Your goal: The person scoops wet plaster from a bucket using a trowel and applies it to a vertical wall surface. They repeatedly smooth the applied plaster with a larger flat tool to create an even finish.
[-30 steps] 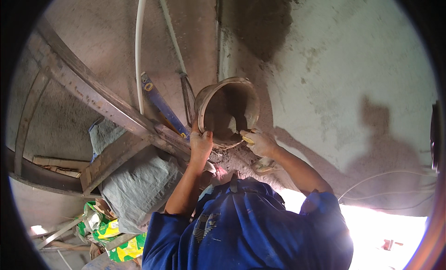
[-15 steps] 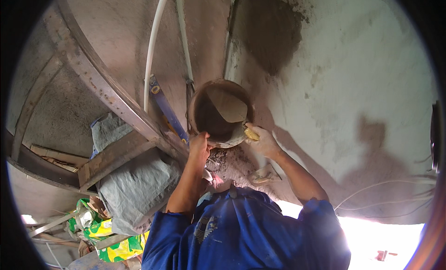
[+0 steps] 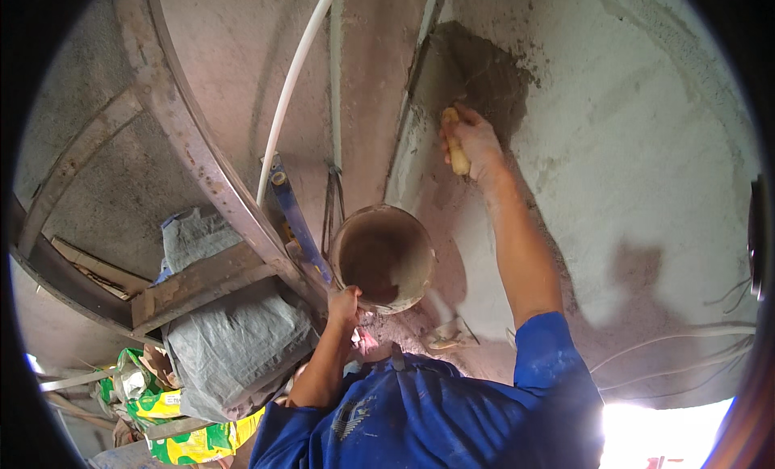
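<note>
My left hand (image 3: 345,306) is closed on the near left rim of a round, mortar-stained bucket (image 3: 416,247), which is tipped so that its inside shows. Some dark mix lies low in it. Up and to the right, my right hand (image 3: 480,148) is wrapped round the yellowish handle of a trowel (image 3: 457,152), held up at the wall. Its blade is hard to make out against the dark wet mortar patch (image 3: 499,77) there. The patch spreads over the pale plaster wall (image 3: 613,154), beside a vertical strip.
A curved metal frame (image 3: 198,158) arches along the left. Beside the bucket lean a blue spirit level (image 3: 299,227) and a white pipe (image 3: 295,81). Grey sacking (image 3: 242,340) and green-yellow bags (image 3: 198,443) lie lower left. Loose cables (image 3: 678,340) run along the right wall.
My right hand has lifted the trowel out of the bucket and up to the wet patch. The bucket sits lower in view, still held by my left hand.
</note>
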A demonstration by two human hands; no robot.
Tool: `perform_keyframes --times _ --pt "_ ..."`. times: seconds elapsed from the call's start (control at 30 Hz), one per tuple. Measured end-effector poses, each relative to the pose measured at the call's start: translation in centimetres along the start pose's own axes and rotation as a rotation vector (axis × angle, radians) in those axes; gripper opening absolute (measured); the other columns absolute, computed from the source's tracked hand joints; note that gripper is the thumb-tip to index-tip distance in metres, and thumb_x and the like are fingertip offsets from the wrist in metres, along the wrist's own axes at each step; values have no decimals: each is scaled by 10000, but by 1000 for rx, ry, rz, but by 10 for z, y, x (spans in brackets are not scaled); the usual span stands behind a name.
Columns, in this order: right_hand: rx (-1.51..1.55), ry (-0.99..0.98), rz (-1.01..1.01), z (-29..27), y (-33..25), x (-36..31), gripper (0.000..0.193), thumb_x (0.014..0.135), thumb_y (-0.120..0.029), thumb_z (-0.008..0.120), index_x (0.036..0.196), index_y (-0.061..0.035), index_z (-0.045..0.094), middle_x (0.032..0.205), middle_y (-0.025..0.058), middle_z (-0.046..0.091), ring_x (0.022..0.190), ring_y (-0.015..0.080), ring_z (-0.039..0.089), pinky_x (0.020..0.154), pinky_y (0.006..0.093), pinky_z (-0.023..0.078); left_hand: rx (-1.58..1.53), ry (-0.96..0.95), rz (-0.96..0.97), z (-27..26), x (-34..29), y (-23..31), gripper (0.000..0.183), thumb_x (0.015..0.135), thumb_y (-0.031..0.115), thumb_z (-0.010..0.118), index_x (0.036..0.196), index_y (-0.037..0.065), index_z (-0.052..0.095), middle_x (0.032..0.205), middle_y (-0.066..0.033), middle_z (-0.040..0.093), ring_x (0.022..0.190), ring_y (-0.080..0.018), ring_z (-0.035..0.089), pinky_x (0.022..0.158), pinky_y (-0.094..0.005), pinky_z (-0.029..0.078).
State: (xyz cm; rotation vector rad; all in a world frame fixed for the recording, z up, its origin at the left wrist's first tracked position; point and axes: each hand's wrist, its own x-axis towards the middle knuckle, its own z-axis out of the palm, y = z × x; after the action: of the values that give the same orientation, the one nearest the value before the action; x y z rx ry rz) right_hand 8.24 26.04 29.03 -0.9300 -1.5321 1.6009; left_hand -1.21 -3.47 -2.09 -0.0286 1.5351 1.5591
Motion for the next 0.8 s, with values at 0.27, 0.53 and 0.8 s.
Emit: perform_keyframes --times 0.27,0.53,0.8 --pt "29 132 -133 12 -13 -36 662 959 -102 655 1551 -17 372 909 119 644 595 146 590 452 308 506 191 72 111 3 -47 23 384 790 66 632 1167 -3 625 832 -150 685 721 -250 674 622 -381 542" --pt "-144 30 -9 25 26 16 721 950 -190 714 1549 1 360 803 48 600 549 119 557 439 290 476 292 18 183 -14 -41 -4 430 815 58 593 1237 -15 616 872 -131 715 786 -227 683 733 -349 543" --pt "-16 118 -98 -17 10 -19 699 969 -195 701 1571 -77 367 801 60 621 539 122 568 433 281 486 -78 -27 86 -11 -50 -3 545 796 -17 544 1339 21 564 977 -105 694 791 -202 653 717 -323 542"
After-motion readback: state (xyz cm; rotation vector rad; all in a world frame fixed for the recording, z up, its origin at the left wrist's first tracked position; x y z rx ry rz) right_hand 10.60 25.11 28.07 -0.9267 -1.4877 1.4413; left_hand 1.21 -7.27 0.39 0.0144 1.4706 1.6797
